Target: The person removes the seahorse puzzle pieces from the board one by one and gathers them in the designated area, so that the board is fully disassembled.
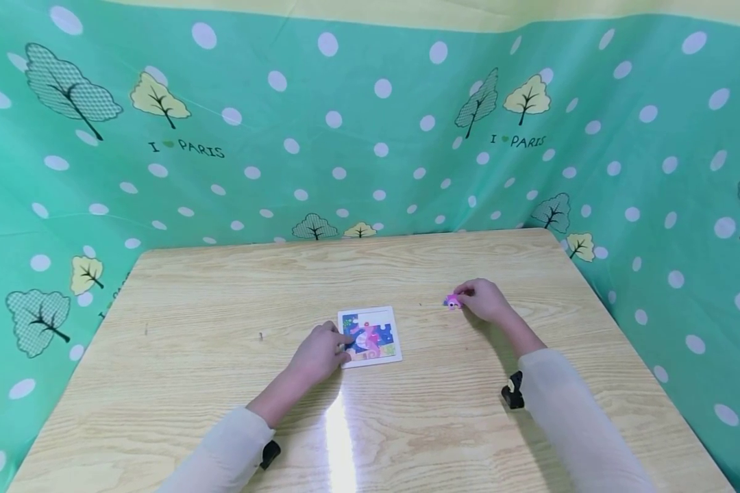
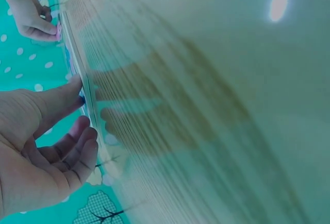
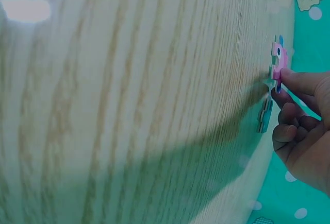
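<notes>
**A:** What do I have in front of me?

**B:** I see two bare hands over a wooden table (image 1: 222, 308). My left hand (image 1: 318, 352) rests at the near left edge of a small square puzzle (image 1: 370, 335), thumb and fingers fairly straight and touching its rim, steadying it. The board looks mostly filled with a pink and blue picture.

**A:** And the right?

**B:** My right hand (image 1: 482, 300) sits well to the right of the board and slightly beyond it. Its fingertips pinch a small pink piece (image 1: 452, 301), tilting it up off the table. In the right wrist view a second, teal piece (image 3: 265, 115) lies flat just below the fingers.

**A:** Which step is this?

**B:** I judge it as picking up a loose piece for fitting. The next move calls for carrying it left to the board, turning it to match the gap, and pressing it flat while the left hand holds the board firm. I cannot tell from here which gap it fits.
</notes>
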Available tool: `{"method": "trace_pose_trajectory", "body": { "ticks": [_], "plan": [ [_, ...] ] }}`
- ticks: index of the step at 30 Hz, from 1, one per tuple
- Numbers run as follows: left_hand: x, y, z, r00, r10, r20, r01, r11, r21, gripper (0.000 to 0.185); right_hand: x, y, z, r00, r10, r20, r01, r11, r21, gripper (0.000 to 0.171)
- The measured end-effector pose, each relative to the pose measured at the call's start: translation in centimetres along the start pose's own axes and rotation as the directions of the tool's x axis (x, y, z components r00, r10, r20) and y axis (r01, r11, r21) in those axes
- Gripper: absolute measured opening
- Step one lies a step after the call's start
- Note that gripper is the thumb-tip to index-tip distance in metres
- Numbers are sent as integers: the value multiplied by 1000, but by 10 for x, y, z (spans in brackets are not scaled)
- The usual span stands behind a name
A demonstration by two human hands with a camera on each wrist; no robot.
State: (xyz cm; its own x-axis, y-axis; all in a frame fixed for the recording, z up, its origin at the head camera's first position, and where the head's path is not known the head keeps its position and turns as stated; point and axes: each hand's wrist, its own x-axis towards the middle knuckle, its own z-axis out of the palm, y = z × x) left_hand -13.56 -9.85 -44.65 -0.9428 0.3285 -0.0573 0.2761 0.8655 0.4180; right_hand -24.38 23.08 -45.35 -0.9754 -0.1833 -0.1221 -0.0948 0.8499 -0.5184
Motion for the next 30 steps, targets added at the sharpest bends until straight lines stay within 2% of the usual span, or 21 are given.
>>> {"method": "trace_pose_trajectory", "body": {
  "ticks": [15, 24, 30],
  "plan": [
    [2, -1, 0, 1000, -20, 17, 20, 1000, -10, 31, 0, -4, 4, 1000, 24, 18, -24, 1000, 5, 27],
    [1, 0, -1, 1000, -20, 15, 20, 1000, -14, 31, 0, -2, 3, 1000, 4, -13, -4, 1000, 9, 23],
    [2, 0, -1, 1000, -17, 16, 18, 1000, -13, 31, -1, -3, 2, 999, 12, 36, -14, 999, 46, 27]
  ]
}}
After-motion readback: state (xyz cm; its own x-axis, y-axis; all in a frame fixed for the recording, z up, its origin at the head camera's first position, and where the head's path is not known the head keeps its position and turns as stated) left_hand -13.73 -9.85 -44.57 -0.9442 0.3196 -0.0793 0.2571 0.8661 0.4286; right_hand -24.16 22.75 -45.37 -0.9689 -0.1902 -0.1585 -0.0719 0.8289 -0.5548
